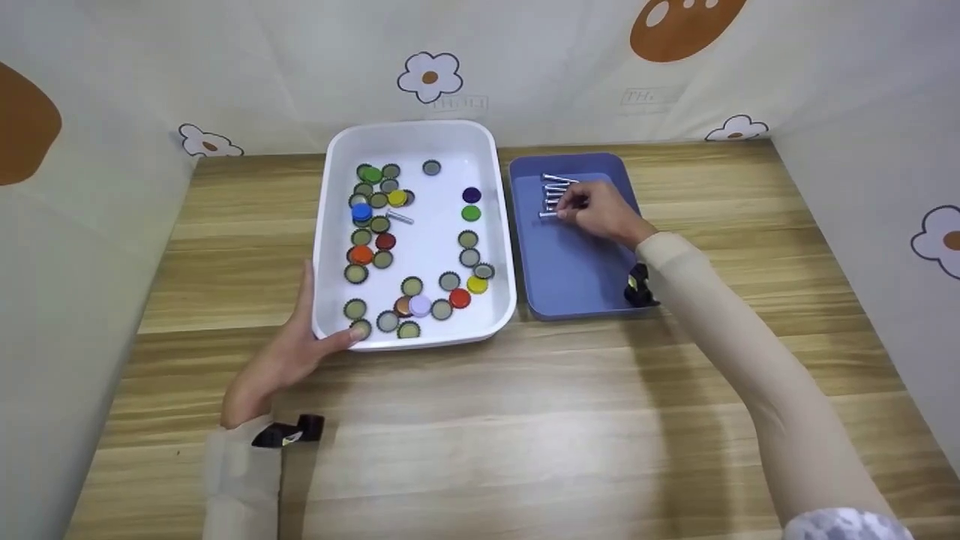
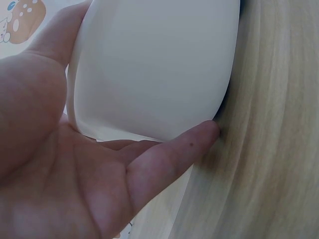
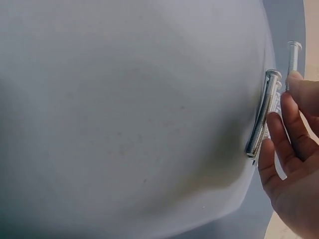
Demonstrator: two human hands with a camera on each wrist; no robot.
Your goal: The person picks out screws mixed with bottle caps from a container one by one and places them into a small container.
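Observation:
My left hand [image 1: 289, 349] grips the near left corner of a white tray [image 1: 427, 232], its thumb over the rim and its fingers along the outer wall. In the left wrist view that hand lies against the tray's outside. Several bottle caps [image 1: 412, 286], face up and face down, lie in the tray with one bolt [image 1: 400, 217]. Over the blue tray [image 1: 577, 277], my right hand [image 1: 600, 214] pinches a bolt [image 3: 293, 57] between thumb and fingertip. Beside its fingers, several silver bolts [image 1: 555, 189] lie in a row on the blue tray's floor.
Both trays stand side by side on a wood-grain table [image 1: 480, 435], the white one larger and deeper. A patterned white cloth [image 1: 525, 60] rises behind and at both sides. Black devices are strapped at the left wrist [image 1: 289, 433] and the right wrist [image 1: 641, 285].

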